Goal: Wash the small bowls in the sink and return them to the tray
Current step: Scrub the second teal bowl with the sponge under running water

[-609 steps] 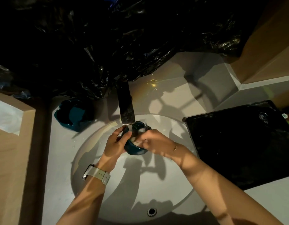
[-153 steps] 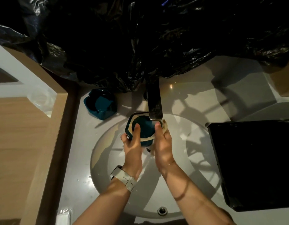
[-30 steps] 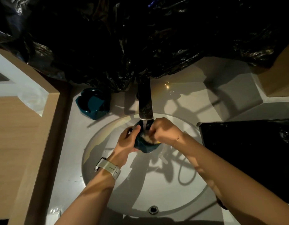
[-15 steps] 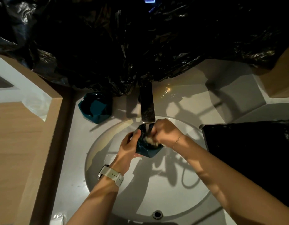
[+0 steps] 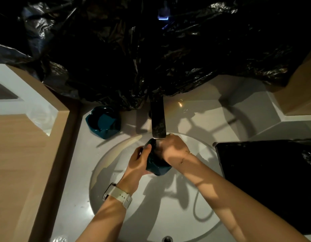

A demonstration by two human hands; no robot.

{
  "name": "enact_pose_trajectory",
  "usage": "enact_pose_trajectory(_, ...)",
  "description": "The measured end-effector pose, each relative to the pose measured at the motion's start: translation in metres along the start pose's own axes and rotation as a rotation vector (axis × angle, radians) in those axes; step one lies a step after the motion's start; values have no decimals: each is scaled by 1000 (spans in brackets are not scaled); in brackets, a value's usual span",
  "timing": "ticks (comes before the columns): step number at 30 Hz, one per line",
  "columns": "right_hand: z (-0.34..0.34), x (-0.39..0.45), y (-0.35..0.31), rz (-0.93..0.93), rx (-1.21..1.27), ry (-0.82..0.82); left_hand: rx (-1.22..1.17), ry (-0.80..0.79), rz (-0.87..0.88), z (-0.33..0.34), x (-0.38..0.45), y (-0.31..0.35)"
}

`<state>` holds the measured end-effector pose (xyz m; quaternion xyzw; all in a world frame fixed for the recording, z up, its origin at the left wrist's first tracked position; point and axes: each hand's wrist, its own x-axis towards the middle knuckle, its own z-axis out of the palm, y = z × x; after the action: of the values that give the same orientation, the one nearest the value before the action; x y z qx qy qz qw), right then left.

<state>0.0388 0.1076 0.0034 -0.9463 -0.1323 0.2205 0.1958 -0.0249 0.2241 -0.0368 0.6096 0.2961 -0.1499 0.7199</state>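
Note:
A small teal bowl (image 5: 157, 167) is held over the white round sink (image 5: 168, 215), right under the dark faucet (image 5: 157, 123). My left hand (image 5: 139, 160) grips the bowl's left side, thumb over the rim. My right hand (image 5: 174, 149) reaches into the bowl from the right, its fingers curled inside and hidden from me. A second teal bowl (image 5: 103, 124) stands on the counter left of the faucet. The black tray (image 5: 266, 180) lies on the counter to the right of the sink.
Black plastic sheeting (image 5: 151, 49) covers the wall behind the faucet and hangs down to the counter. A wooden panel (image 5: 25, 163) borders the counter on the left and a wooden box (image 5: 301, 95) stands at the back right. The sink's overflow hole (image 5: 167, 239) lies near me.
Over the last second both hands stayed under the faucet with the bowl. My right hand has turned further over the bowl's opening, hiding the pale thing seen inside it earlier.

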Motion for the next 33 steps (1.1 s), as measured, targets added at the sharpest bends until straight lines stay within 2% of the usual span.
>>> enact_pose_trajectory(2, 5, -3, -1, -21, 154, 61, -42, -35, 3, 1, -6, 0)
enact_pose_trajectory(4, 11, -9, 2, -104, 324, 44, -68, -46, 0, -2, -5, 0)
enact_pose_trajectory(7, 13, -17, 6, -177, 353, -98, -53, -30, -39, -8, -3, 1)
enact_pose_trajectory(11, 3, -8, 12, -26, 167, -158, 13, -23, -12, -9, -5, -5)
enact_pose_trajectory(13, 4, -3, 11, 63, 88, -56, -5, -36, -4, -6, -6, -8)
enact_pose_trajectory(15, 16, -3, 9, 30, 157, 103, -16, -37, 1, -3, -7, -5)
enact_pose_trajectory(17, 26, -6, 8, -41, 342, 151, -31, -29, -4, -1, -4, 2)
enact_pose_trajectory(20, 26, -8, 17, -120, 589, -8, -5, -20, 5, -1, -1, 14)
enact_pose_trajectory(22, 24, -10, 26, -72, 803, -55, 51, -20, 53, -2, 5, 16)
enact_pose_trajectory(26, 27, -26, 57, 115, 1467, 62, 213, 17, 230, -7, 13, 15)
enact_pose_trajectory(29, 37, -41, 79, 237, 1859, -122, 451, 56, 360, -14, 13, 17)
enact_pose_trajectory(31, 46, -53, 88, 121, 2100, -384, 569, 58, 448, -18, 3, 21)
enact_pose_trajectory(32, 50, -59, 90, 90, 2190, -445, 590, 60, 491, -21, -5, 22)
enact_pose_trajectory(33, 53, -64, 90, 113, 2243, -430, 616, 64, 530, -24, -13, 24)
